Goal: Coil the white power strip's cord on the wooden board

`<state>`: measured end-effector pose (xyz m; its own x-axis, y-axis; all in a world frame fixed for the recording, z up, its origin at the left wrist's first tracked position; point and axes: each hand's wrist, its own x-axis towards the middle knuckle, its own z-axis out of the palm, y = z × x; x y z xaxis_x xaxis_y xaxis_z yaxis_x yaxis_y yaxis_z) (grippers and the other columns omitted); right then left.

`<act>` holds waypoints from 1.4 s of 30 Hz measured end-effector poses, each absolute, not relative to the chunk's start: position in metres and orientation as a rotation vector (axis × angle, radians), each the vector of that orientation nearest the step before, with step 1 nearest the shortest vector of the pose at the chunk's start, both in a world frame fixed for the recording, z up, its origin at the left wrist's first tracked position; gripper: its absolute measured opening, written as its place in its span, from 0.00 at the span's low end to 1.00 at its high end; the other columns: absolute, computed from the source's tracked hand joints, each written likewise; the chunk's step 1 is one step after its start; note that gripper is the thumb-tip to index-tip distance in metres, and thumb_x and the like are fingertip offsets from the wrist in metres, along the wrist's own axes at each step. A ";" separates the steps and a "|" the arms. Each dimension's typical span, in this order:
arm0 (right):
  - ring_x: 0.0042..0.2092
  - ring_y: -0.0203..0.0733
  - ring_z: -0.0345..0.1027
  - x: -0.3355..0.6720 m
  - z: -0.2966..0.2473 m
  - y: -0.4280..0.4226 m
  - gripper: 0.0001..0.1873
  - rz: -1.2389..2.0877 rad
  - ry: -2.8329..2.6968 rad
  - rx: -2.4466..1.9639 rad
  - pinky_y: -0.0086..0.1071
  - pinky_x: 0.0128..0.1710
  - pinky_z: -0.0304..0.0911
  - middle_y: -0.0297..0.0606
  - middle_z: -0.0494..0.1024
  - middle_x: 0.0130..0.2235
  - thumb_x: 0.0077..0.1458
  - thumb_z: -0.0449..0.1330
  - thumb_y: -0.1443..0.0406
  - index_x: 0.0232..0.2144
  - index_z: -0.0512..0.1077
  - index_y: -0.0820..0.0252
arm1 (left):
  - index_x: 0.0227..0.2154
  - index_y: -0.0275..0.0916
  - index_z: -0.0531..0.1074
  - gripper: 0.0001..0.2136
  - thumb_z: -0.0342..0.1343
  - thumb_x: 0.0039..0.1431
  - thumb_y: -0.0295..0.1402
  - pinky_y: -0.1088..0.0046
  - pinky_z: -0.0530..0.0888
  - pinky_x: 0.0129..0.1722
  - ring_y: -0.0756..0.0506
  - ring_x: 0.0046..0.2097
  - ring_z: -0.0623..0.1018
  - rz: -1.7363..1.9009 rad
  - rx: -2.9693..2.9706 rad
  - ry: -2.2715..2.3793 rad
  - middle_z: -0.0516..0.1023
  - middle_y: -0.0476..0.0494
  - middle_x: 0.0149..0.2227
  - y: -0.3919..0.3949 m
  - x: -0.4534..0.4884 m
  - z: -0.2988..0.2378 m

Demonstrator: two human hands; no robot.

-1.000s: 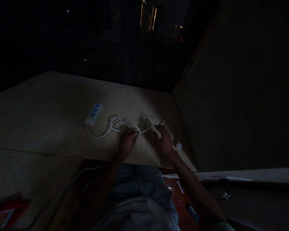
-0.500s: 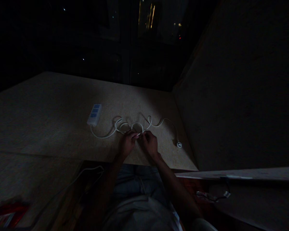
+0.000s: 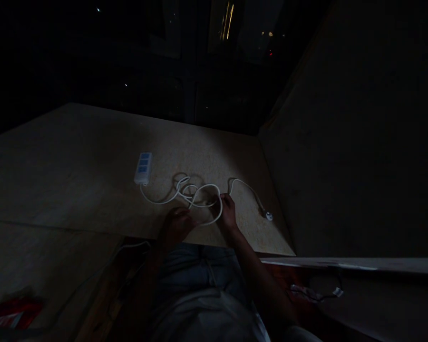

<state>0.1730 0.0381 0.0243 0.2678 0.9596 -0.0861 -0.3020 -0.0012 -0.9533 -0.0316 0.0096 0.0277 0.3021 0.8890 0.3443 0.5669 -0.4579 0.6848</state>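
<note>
A white power cord (image 3: 207, 185) lies in loose loops on the pale tabletop, with one larger loop raised between my hands. My left hand (image 3: 178, 225) is closed on the near side of that loop, close to the table's front edge. My right hand (image 3: 227, 211) pinches the cord on the loop's right side. To the left, the cord runs into a white power strip (image 3: 143, 168) with blue panels. On the right it ends in a white plug (image 3: 268, 216) lying on the table. The dim light hides the exact finger positions.
The pale table (image 3: 103, 190) meets a dark wall panel (image 3: 349, 142) on the right and a dark window behind. A red packet (image 3: 17, 311) lies at lower left. Another thin cable (image 3: 135, 245) hangs by the front edge, and a dark cord with a tag (image 3: 337, 291) lies at lower right.
My left hand has moved left and toward me, away from my right hand, drawing the cord into a wider loop. The cord right of my right hand has shifted.
</note>
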 end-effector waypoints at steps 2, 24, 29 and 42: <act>0.27 0.37 0.70 0.168 0.025 0.040 0.09 1.260 -0.622 -1.071 0.29 0.27 0.64 0.28 0.76 0.27 0.51 0.62 0.59 0.30 0.66 0.54 | 0.22 0.40 0.77 0.13 0.60 0.58 0.42 0.60 0.72 0.50 0.41 0.47 0.76 0.937 2.218 1.316 0.80 0.39 0.40 0.011 -0.028 0.031; 0.33 0.39 0.66 0.178 0.007 0.029 0.11 1.093 -0.912 -1.036 0.32 0.36 0.63 0.31 0.72 0.28 0.51 0.64 0.56 0.29 0.69 0.56 | 0.28 0.38 0.77 0.17 0.56 0.57 0.49 0.71 0.70 0.33 0.42 0.34 0.81 0.743 1.670 1.646 0.81 0.39 0.30 0.025 0.064 0.094; 0.32 0.38 0.65 0.174 0.013 0.026 0.10 1.075 -0.891 -1.085 0.31 0.36 0.62 0.31 0.72 0.29 0.52 0.62 0.58 0.28 0.69 0.57 | 0.26 0.38 0.75 0.19 0.59 0.52 0.51 0.74 0.70 0.29 0.44 0.32 0.79 0.926 1.424 1.385 0.80 0.43 0.27 0.025 0.056 0.086; 0.49 0.44 0.70 0.163 0.031 0.010 0.08 0.830 -1.026 -1.160 0.36 0.51 0.62 0.38 0.79 0.45 0.57 0.60 0.57 0.33 0.72 0.54 | 0.37 0.39 0.79 0.17 0.56 0.57 0.47 0.73 0.75 0.37 0.45 0.36 0.80 0.987 1.452 1.344 0.82 0.45 0.33 -0.041 -0.002 0.085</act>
<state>0.1633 0.0104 0.0312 0.3309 0.9213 0.2043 -0.0075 0.2190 -0.9757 -0.0024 -0.0413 0.0853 0.0913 0.9956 -0.0189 0.2797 -0.0074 0.9600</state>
